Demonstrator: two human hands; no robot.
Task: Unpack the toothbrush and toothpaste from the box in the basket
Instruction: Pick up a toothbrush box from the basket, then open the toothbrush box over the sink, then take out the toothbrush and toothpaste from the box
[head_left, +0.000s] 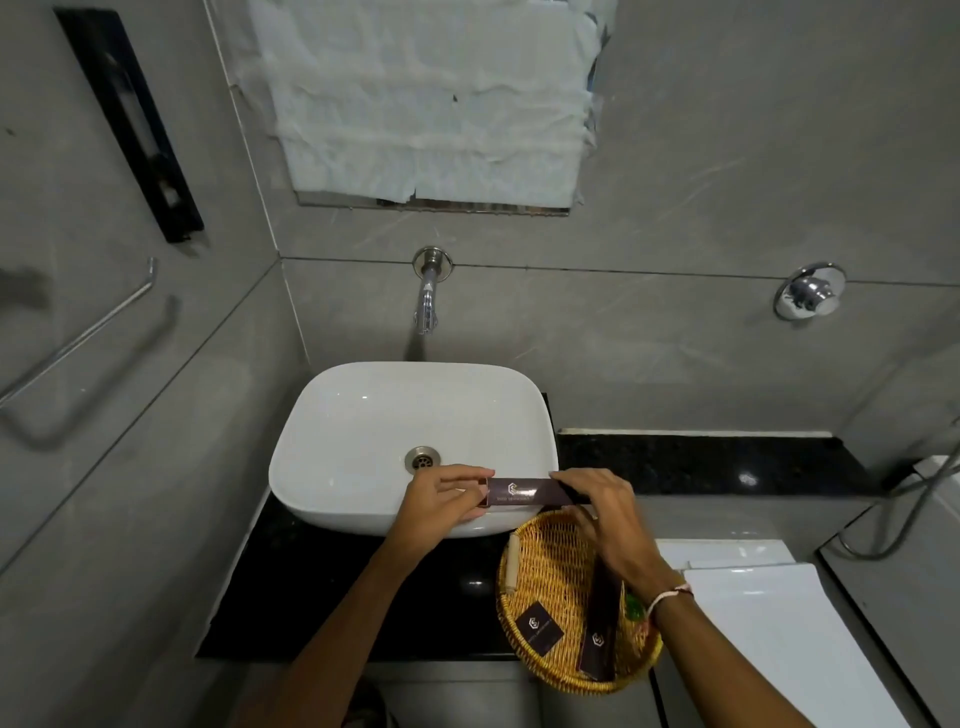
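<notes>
A long dark maroon box (524, 492) with a light logo is held level over the front rim of the white sink. My left hand (441, 501) pinches its left end, and my right hand (602, 512) grips its right end from above. Just below, the round wicker basket (540, 558) rests on the black counter. Inside it lie a small square dark packet (539, 627), a long dark box (602, 631) partly under my right wrist, and a pale stick-like item (512, 564) against the left rim. Something green (632, 605) peeks out beside my wrist.
The white basin (363, 441) sits on a black granite counter (322, 597), with a wall tap (427, 296) above. A white toilet lid (779, 623) lies to the right of the basket. Grey walls carry a towel bar (78, 343) on the left and a valve (808, 292) on the right.
</notes>
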